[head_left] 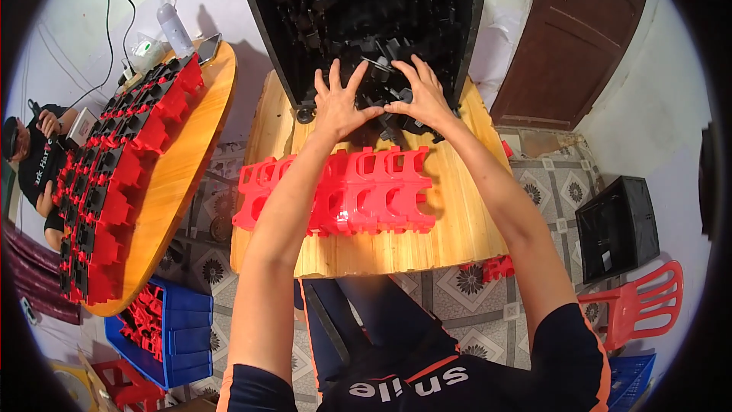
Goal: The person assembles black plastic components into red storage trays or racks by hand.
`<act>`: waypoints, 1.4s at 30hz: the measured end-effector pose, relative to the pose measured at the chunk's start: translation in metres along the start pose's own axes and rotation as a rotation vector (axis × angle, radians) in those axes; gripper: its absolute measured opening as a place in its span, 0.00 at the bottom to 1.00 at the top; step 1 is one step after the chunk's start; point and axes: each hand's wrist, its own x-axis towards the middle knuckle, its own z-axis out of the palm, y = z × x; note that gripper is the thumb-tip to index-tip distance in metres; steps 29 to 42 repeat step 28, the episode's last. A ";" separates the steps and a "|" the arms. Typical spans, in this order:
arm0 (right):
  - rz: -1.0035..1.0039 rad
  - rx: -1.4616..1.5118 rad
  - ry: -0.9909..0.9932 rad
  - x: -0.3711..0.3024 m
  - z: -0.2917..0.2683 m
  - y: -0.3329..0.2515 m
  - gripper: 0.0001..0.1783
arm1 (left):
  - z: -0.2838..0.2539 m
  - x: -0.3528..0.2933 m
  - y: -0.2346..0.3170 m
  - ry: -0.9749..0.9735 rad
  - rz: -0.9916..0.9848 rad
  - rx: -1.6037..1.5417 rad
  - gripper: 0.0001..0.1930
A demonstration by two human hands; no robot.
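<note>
My left hand (340, 107) and my right hand (424, 98) reach forward over small black plastic parts (387, 134) at the mouth of a black bin (268, 30). On both hands the fingers are spread, and the thumb tips come close together. Neither hand appears to grip a part. The bin faces me, its dark inside scattered with more black pieces. Nearer to me, red molded plastic pieces (343, 202) with rows of openings lie side by side on the wooden table (366, 258). My left forearm covers some of them.
Left, a round-edged table (200, 130) carries rows of red pieces with black parts fitted (114, 160). Below it stands a blue crate (191, 336) of red parts. Another person (38, 156) is at far left. On the right are a black box (618, 229) and red chair (644, 301).
</note>
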 end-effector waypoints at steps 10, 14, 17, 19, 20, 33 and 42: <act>0.007 -0.020 -0.088 -0.017 0.004 0.009 0.50 | -0.009 0.000 -0.003 -0.265 -0.112 -0.039 0.55; 0.044 -0.001 -0.047 -0.032 -0.009 0.020 0.46 | -0.024 -0.004 -0.006 -0.318 -0.203 -0.066 0.56; 0.074 0.022 -0.020 -0.049 -0.011 0.024 0.40 | -0.025 -0.014 -0.024 -0.269 -0.234 -0.067 0.51; 0.109 0.080 -0.015 -0.064 -0.013 0.022 0.38 | -0.025 -0.023 -0.036 -0.248 -0.252 -0.119 0.50; 0.149 0.133 -0.005 -0.072 -0.014 0.018 0.37 | -0.026 -0.027 -0.042 -0.227 -0.262 -0.173 0.50; 0.396 0.715 -0.059 -0.150 -0.030 -0.017 0.18 | -0.059 -0.058 -0.038 -0.369 -0.324 -0.042 0.49; 0.396 0.715 -0.059 -0.150 -0.030 -0.017 0.18 | -0.059 -0.058 -0.038 -0.369 -0.324 -0.042 0.49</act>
